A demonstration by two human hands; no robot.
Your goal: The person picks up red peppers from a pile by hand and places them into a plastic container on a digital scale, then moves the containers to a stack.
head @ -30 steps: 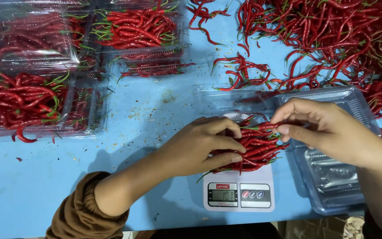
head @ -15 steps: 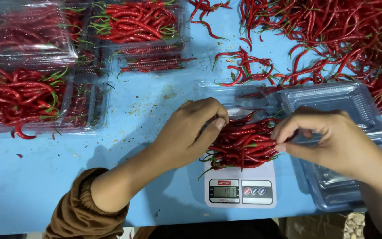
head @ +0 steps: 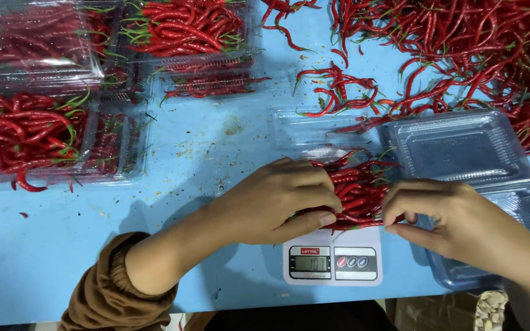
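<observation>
Now both hands, left hand [head: 280, 199] and right hand [head: 440, 211], pinch one chilli bundle [head: 357, 190] between them on one scale [head: 332, 263]. Beyond the right hand lies one empty clear tray [head: 461, 147]; beyond the left, four filled trays [head: 118, 141].

blue table [head: 228, 132]: filled clear chilli trays [head: 44, 132] left, loose chillies [head: 461, 43] top right, white scale [head: 332, 263], empty trays [head: 461, 147].

Left hand [head: 283, 199] and right hand [head: 440, 211] face each other, fingers curled, seemingly gripping, forearms angled inward
</observation>
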